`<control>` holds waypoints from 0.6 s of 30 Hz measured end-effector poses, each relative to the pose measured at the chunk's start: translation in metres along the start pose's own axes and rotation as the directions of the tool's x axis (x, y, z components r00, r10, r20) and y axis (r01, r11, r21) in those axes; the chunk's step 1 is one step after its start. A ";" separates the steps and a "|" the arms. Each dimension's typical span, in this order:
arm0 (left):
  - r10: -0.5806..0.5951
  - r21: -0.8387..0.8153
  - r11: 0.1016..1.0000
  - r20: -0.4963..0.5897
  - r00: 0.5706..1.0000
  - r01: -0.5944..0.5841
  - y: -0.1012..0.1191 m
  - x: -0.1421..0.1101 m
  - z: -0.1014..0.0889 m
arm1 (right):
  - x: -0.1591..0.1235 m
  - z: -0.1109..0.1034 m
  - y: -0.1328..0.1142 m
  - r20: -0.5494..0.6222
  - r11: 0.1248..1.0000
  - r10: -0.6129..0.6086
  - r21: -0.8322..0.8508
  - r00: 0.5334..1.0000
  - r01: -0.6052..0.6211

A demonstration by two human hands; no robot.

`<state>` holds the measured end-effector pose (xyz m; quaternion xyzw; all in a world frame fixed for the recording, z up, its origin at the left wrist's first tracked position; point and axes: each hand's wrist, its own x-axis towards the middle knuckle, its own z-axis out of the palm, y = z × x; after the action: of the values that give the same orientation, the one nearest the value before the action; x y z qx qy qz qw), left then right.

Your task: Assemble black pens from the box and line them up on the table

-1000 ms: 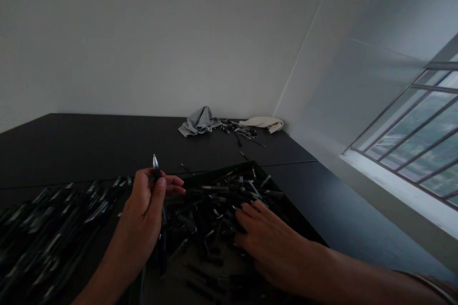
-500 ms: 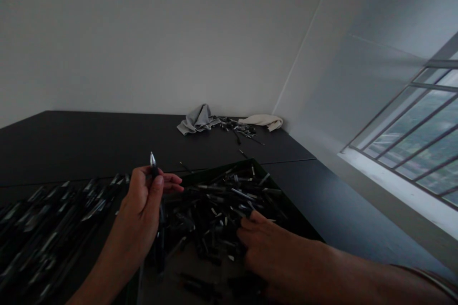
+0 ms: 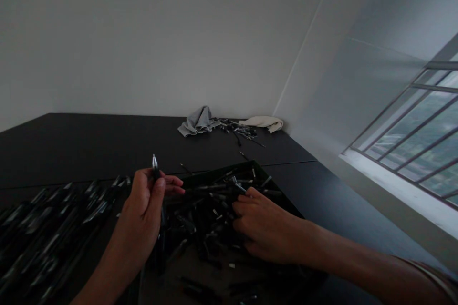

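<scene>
My left hand (image 3: 143,207) is closed round a black pen (image 3: 156,174) held upright, its silver tip pointing up above my thumb. My right hand (image 3: 263,226) rests in a dark tray (image 3: 282,202) full of loose black pen parts (image 3: 203,209). Its fingers are curled down among the parts, and whether they hold one is hidden. Both hands sit over a black table (image 3: 89,143) in dim light.
A row of finished black pens (image 3: 46,228) lies on the table at the left. At the far corner are a grey cloth (image 3: 198,121), a pale cloth (image 3: 263,123) and scattered pen parts (image 3: 239,131). A barred window (image 3: 418,138) is on the right wall.
My right hand has shifted left and farther into the tray, its fingers curling among the parts. My left hand keeps the pen upright in almost the same place.
</scene>
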<state>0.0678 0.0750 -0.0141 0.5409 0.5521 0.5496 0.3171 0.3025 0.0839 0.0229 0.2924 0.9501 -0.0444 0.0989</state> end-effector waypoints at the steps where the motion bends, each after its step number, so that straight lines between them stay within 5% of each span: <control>1: 0.000 0.000 1.000 -0.001 1.000 0.000 -0.001 0.001 0.000 | 0.000 0.000 0.001 -0.014 1.000 0.012 0.000 1.000 -0.012; 12: -0.006 0.006 1.000 0.000 1.000 0.006 -0.002 0.000 -0.001 | -0.001 -0.007 0.012 -0.219 0.955 0.295 0.027 0.930 -0.297; 18: -0.009 0.013 1.000 0.001 1.000 0.009 0.001 0.000 -0.001 | -0.014 -0.005 0.003 -0.180 0.973 0.211 0.133 0.961 -0.189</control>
<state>0.0671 0.0746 -0.0128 0.5406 0.5580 0.5444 0.3162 0.3149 0.0796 0.0303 0.3952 0.9166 -0.0600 -0.0068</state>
